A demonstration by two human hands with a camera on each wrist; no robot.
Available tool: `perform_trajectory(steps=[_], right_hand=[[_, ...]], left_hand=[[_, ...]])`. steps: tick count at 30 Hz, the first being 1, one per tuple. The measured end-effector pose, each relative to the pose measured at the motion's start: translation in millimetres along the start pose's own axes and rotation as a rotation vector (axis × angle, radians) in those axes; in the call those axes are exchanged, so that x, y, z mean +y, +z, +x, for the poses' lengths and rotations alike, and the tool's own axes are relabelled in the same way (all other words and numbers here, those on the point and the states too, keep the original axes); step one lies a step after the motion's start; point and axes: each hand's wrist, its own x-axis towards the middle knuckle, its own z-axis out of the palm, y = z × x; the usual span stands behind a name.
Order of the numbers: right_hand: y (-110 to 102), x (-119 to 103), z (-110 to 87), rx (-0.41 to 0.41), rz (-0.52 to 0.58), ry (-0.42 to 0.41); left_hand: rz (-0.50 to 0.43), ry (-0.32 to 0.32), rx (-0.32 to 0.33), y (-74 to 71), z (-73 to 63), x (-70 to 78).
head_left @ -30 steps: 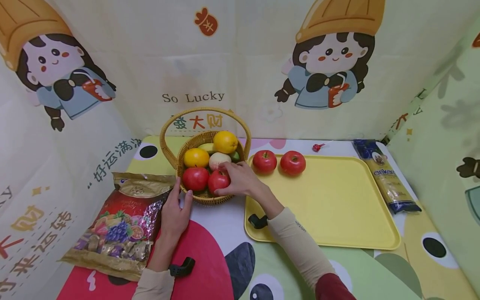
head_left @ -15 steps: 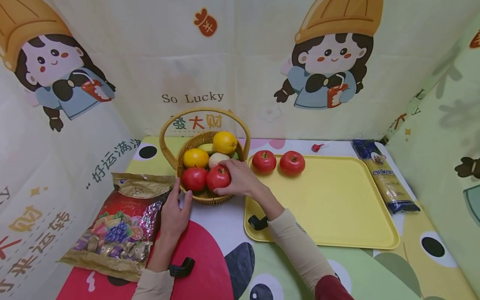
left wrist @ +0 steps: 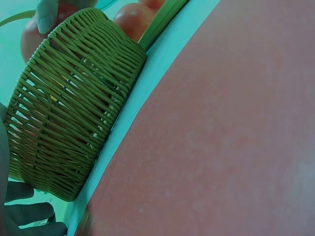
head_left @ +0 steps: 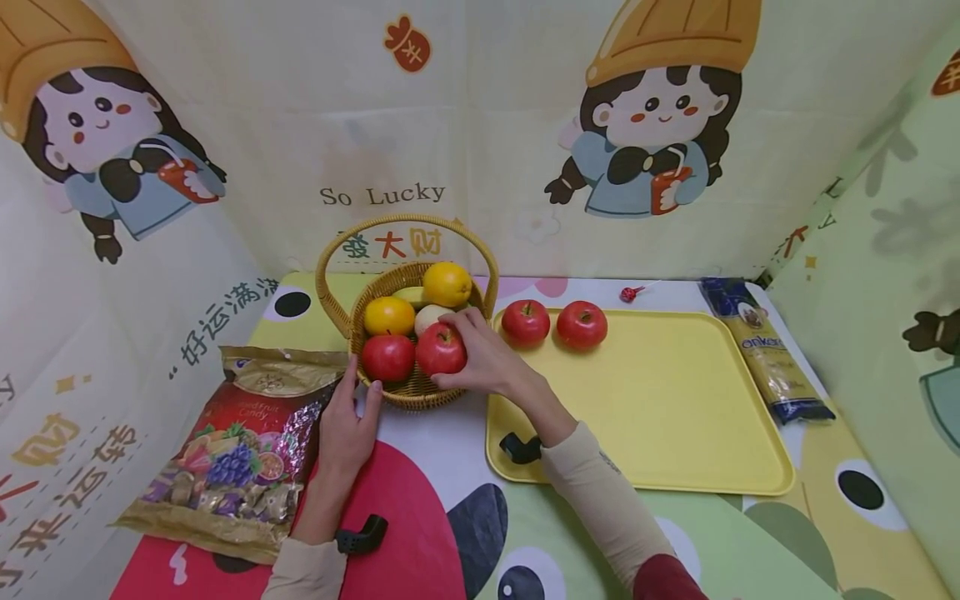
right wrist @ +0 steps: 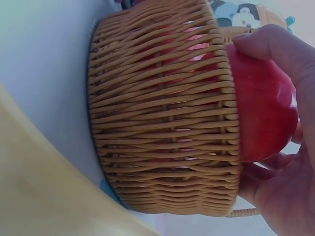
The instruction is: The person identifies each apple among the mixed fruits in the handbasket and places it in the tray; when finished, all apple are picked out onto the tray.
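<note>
A wicker basket [head_left: 423,398] with a tall arched handle holds a red apple [head_left: 387,358], two orange-yellow round fruits, a pale round fruit [head_left: 431,318] and part of a banana [head_left: 410,295]. My right hand [head_left: 487,358] grips a second red apple [head_left: 441,348] between thumb and fingers at the basket's front right. In the right wrist view this apple [right wrist: 263,105] stands partly above the rim, thumb on one side and fingers on the other. My left hand [head_left: 348,429] touches the basket's front left side with fairly straight fingers, thumb spread apart.
Right of the basket lies a yellow tray [head_left: 645,408], with two red apples [head_left: 553,325] at its far left corner. A lollipop [head_left: 628,294] is behind it, and a blue-gold packet [head_left: 768,358] along its right edge. A candy bag [head_left: 243,450] lies beside my left forearm.
The apple in my right hand has risen slightly and shows more of its surface. My left hand keeps its place against the basket. The head view has shifted a little.
</note>
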Motion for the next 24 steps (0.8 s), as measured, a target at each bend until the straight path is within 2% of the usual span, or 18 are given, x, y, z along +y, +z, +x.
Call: perform_trajectory(steps=[12,24], right_hand=[[-19.9,-1.9,-17.9,0.085,0.01,-0.001],[-39.3,4.7,-36.0,0.142,0.013,0.055]], left_hand=[[-0.003,0.013,0.004,-1.1,-0.1,0.7],[-0.006,0.01,0.005,-0.9,0.7,1.0]])
